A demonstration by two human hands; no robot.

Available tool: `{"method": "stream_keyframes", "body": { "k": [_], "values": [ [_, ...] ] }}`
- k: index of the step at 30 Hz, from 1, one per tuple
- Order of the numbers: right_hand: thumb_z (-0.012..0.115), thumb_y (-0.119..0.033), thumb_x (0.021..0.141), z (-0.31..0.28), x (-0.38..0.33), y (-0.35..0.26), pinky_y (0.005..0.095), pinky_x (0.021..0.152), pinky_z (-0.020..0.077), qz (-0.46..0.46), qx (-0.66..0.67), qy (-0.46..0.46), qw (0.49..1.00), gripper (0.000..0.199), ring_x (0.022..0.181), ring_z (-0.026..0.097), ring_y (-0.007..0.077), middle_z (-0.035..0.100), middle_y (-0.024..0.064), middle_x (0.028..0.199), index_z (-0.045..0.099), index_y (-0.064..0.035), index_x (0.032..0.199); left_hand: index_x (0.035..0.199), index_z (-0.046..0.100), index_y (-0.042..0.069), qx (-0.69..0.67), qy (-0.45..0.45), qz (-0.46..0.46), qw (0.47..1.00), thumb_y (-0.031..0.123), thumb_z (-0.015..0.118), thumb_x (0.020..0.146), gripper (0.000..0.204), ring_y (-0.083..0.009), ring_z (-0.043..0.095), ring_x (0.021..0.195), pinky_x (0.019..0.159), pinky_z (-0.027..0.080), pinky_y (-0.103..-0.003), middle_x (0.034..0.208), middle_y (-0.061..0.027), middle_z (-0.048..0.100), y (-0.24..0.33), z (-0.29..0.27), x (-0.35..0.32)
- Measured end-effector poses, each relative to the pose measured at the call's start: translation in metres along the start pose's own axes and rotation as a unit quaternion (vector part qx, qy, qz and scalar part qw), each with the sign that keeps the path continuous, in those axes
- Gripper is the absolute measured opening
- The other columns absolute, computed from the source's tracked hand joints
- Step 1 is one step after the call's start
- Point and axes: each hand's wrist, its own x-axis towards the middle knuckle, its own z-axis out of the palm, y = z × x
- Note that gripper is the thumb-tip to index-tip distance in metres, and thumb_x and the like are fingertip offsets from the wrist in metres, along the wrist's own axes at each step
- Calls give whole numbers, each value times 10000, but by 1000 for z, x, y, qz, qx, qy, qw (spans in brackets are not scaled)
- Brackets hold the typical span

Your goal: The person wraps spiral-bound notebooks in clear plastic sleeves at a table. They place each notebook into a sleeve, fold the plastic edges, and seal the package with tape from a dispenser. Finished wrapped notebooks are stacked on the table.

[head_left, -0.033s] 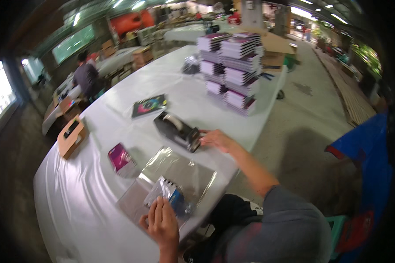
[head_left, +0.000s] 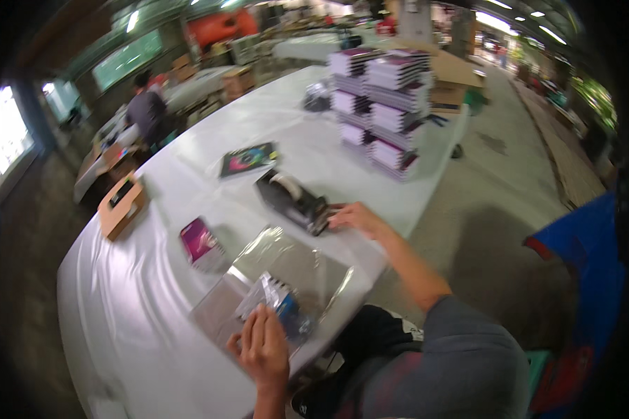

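My left hand (head_left: 262, 349) has its fingers closed at the near edge of a small spiral notebook (head_left: 284, 302) in clear plastic, with blue on its cover. Beneath the notebook lie flat, shiny clear plastic sleeves (head_left: 328, 269). My right hand (head_left: 358, 219) reaches to the front end of a black tape dispenser (head_left: 286, 199). Its fingers are bent together there, and blur hides whether tape is between them. Left of the sleeves is a purple-and-white packet (head_left: 201, 241). A dark notebook with a colourful cover (head_left: 249, 160) lies beyond the dispenser.
Tall stacks of spiral notebooks (head_left: 391, 105) stand at the far right of the white-covered table (head_left: 140, 300). A clear plastic bundle (head_left: 317, 96) sits beside them. At the left edge is a cut-open cardboard box (head_left: 122, 209). Another person (head_left: 145, 112) is at a farther table.
The whole view has shifted a little, so the table's things sit slightly farther right. Both hands stay at the same things, with no grasp visibly changed.
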Motion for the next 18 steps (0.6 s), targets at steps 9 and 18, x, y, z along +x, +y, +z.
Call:
{"method": "stream_keyframes", "body": {
  "k": [9, 18],
  "values": [
    [623, -34, 798, 12, -48, -52, 329, 645, 489, -393, -469, 184, 770, 74, 675, 620, 232, 665, 113, 788, 690, -41, 831, 888, 692, 72, -85, 33, -44, 995, 45, 710, 722, 169, -159, 645, 871, 677, 417, -285, 937, -32, 660, 2, 4, 7],
    [640, -173, 871, 134, -124, -104, 207, 462, 450, -40, 57, -141, 988, 199, 540, 575, 89, 659, 80, 731, 693, 16, 839, 1105, 573, 43, -141, 35, -107, 984, 56, 746, 689, 451, -242, 656, 809, 667, 493, -324, 970, -80, 666, 1, 11, -1]
  ]
}}
